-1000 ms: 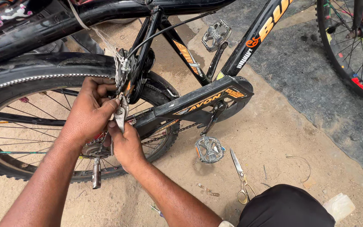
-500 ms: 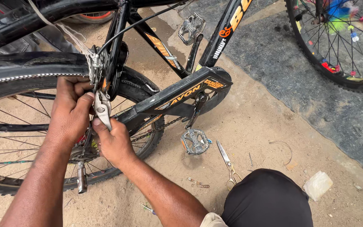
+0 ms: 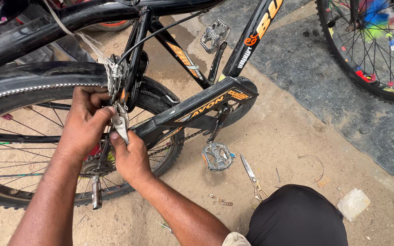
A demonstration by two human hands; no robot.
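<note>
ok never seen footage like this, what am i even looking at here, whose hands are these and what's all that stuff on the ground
The camera sits on a person's head and looks down, so the two bare arms reaching in from below are that person's own. The left hand and the right hand are close together at the rear brake of a black bicycle, above the rear wheel. Between them they grip metal pliers, jaws pointing up toward the brake. On the sandy ground lie a pair of scissors, a bent piece of wire, a few small metal bits and a crumpled plastic bag. The dark shape at the bottom is the person's knee. A second bicycle's wheel shows top right.
</note>
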